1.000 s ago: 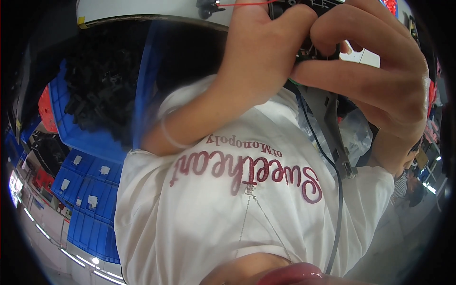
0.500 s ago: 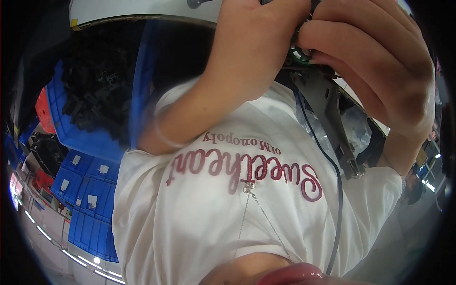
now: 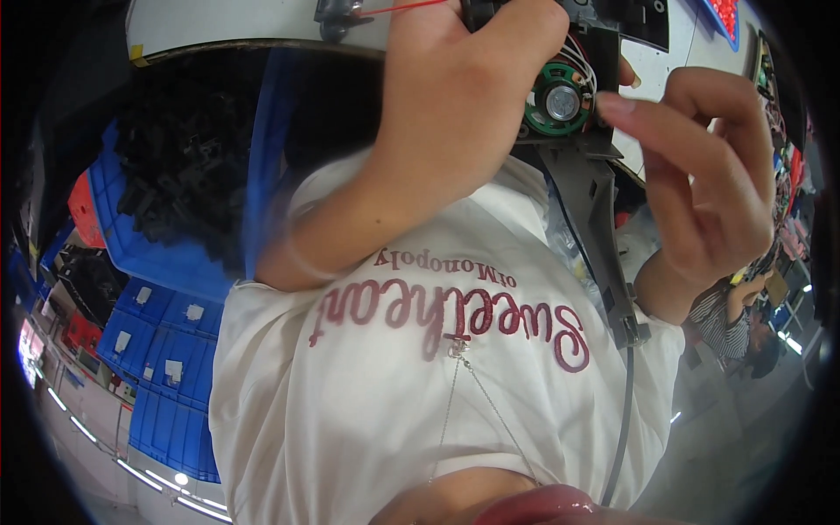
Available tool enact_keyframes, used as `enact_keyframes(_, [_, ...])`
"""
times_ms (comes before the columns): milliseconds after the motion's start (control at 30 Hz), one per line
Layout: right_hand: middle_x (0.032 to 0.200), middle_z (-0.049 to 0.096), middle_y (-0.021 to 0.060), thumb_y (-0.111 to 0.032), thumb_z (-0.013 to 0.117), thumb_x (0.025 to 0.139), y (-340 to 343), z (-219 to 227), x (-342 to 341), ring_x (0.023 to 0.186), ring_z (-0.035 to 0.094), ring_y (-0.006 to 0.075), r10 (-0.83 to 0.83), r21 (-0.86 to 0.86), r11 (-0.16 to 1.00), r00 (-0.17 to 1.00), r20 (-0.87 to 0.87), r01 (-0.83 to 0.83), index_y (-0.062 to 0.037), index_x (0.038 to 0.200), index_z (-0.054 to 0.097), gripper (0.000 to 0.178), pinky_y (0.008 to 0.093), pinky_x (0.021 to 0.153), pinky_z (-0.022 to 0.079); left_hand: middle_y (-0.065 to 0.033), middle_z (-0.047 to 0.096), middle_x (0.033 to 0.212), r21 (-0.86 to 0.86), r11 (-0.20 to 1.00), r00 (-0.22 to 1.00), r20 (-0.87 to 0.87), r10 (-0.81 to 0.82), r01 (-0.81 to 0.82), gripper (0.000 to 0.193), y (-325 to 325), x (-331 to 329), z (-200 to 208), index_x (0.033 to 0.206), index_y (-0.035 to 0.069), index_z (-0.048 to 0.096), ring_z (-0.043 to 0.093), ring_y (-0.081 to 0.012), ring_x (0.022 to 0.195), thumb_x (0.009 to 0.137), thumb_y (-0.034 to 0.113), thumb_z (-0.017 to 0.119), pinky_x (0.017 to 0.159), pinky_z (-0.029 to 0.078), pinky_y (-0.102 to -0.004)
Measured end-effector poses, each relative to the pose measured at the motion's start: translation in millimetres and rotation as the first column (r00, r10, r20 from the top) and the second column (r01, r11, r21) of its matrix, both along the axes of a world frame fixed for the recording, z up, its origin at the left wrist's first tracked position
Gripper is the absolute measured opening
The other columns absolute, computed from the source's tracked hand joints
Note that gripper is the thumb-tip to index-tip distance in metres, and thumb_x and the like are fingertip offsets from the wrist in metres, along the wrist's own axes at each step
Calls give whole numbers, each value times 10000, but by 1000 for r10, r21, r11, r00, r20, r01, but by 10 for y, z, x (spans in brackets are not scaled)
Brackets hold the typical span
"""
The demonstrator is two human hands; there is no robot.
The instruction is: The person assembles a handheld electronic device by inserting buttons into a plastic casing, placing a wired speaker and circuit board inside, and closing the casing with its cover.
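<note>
My left hand (image 3: pixel 477 92) is closed around a black plastic housing (image 3: pixel 639 19), with part of the grip hidden behind the hand. A round green speaker (image 3: pixel 561 103) with a silver magnet in its middle sits in the housing, and thin red and white wires (image 3: pixel 577 61) curve along its edge. My right hand (image 3: pixel 709 166) is beside the speaker, its forefinger stretched to the rim and its other fingers loosely bent and apart. Nothing shows between them; whether the fingertip touches the rim, I cannot tell. A long dark arm (image 3: pixel 604 227) extends from below the housing toward my shirt.
A blue bin (image 3: pixel 109 223) of black plastic parts stands at the left, with blue crates (image 3: pixel 166 341) behind it. A white table (image 3: pixel 236 17) runs along the top. Red pieces fill a blue tray (image 3: pixel 733 35) at the upper right. Another person's striped sleeve (image 3: pixel 722 324) shows at the right.
My right hand has drawn back to the right and its fingers have spread, uncovering the speaker and wires. The housing has come further into view, while my left hand keeps its hold.
</note>
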State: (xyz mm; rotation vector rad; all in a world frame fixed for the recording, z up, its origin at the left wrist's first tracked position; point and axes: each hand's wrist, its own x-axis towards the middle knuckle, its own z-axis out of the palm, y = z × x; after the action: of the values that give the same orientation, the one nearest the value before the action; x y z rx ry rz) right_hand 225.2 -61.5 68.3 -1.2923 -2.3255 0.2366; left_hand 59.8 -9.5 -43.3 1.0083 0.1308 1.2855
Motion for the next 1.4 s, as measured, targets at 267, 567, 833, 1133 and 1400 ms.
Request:
enact_keyframes(267, [890, 553, 100, -13, 574, 611, -19, -157, 90, 663, 459, 133, 130, -48, 990, 987, -94, -135, -3, 994, 790, 440, 262, 564, 324, -199, 600, 1242, -21, 999, 1000, -2, -29, 29, 472, -47, -37, 7, 1351, 12, 393, 660, -275, 1105, 936, 123, 589, 881, 591, -345])
enact_keyframes(567, [897, 562, 115, 25, 563, 655, -108, -162, 29, 719, 546, 166, -12, -118, 993, 989, -145, -6, 40, 1041, 760, 433, 262, 629, 417, -199, 592, 1259, -46, 997, 998, 2, -57, 57, 503, -69, -2, 29, 1374, 16, 380, 653, -279, 1114, 933, 148, 584, 893, 583, -359])
enact_keyframes(833, [920, 556, 115, 12, 565, 703, -182, 2, -80, 764, 554, 173, -177, -191, 968, 982, -67, 162, 49, 1037, 746, 382, 270, 648, 418, -199, 585, 1274, -68, 991, 994, 17, -111, 112, 531, -58, -102, 40, 1394, 20, 369, 647, -283, 1122, 931, 171, 580, 904, 576, -372])
enact_keyframes(1133, [860, 511, 80, 16, 512, 746, -25, -19, 100, 736, 494, 145, -49, -193, 981, 995, -84, 32, 58, 1030, 730, 361, 265, 621, 344, -199, 577, 1291, -95, 987, 992, 7, -126, 126, 563, -121, -173, 38, 1417, 25, 357, 640, -287, 1130, 928, 197, 576, 916, 568, -386])
enact_keyframes(1400, [877, 521, 73, 3, 507, 758, 123, 153, 77, 727, 460, 132, -107, -555, 831, 990, -92, 38, 70, 1113, 698, 408, 260, 611, 329, -199, 570, 1306, -125, 979, 987, 31, -161, 163, 591, -110, -170, 80, 1437, 29, 346, 634, -291, 1138, 926, 219, 572, 927, 561, -399])
